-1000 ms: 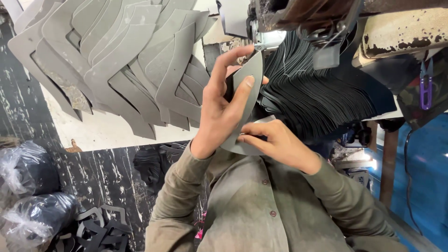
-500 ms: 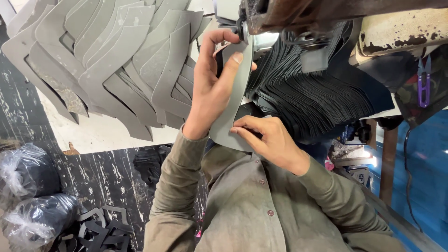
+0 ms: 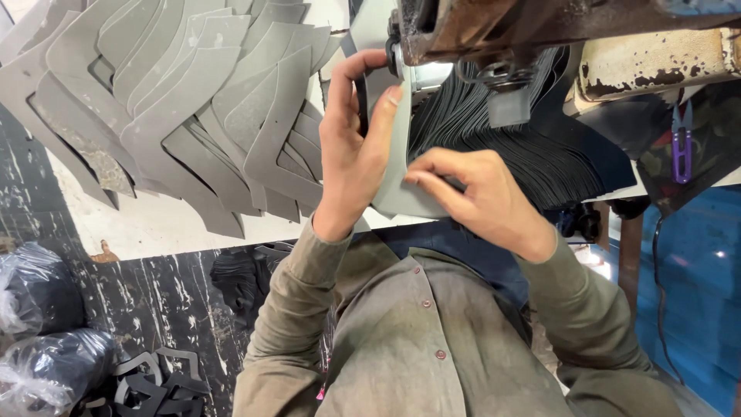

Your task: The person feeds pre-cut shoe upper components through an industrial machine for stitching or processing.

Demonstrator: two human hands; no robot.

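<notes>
— Where is the grey piece (image 3: 390, 166) now?
— At the sewing machine head (image 3: 494, 31), pinched in the left hand (image 3: 351, 147), while the right hand (image 3: 478, 197) grips its lower edge.
— How much is done?
— A black stack (image 3: 532, 147) lies right of the machine; a grey pile (image 3: 177, 108) waits left.

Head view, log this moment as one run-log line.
left hand: holds grey piece at machine | right hand: pinches its lower end | grey stack left, black stack right
</notes>
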